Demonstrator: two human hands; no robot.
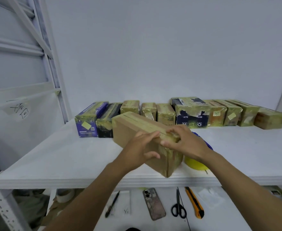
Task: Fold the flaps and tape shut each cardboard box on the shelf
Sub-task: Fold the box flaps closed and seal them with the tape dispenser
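Observation:
A long brown cardboard box point(130, 129) lies at an angle on the white shelf point(70, 157), its flaps folded down and yellowish tape running along the top seam and over the near end. My left hand point(140, 150) rests on the box's left side near the close end, fingers straight on the top edge and thumb against the side. My right hand point(185, 140) lies over the top near corner, fingers pressing the tape down. Behind the right hand sits a yellow tape roll point(195, 164) with a blue part point(207, 144), mostly hidden.
A row of several taped boxes point(192, 114) lines the back of the shelf against the wall. On the lower surface lie a pen point(112, 205), a phone point(153, 204), scissors point(178, 205) and an orange utility knife point(195, 202). A white rack upright point(53, 64) stands at the left.

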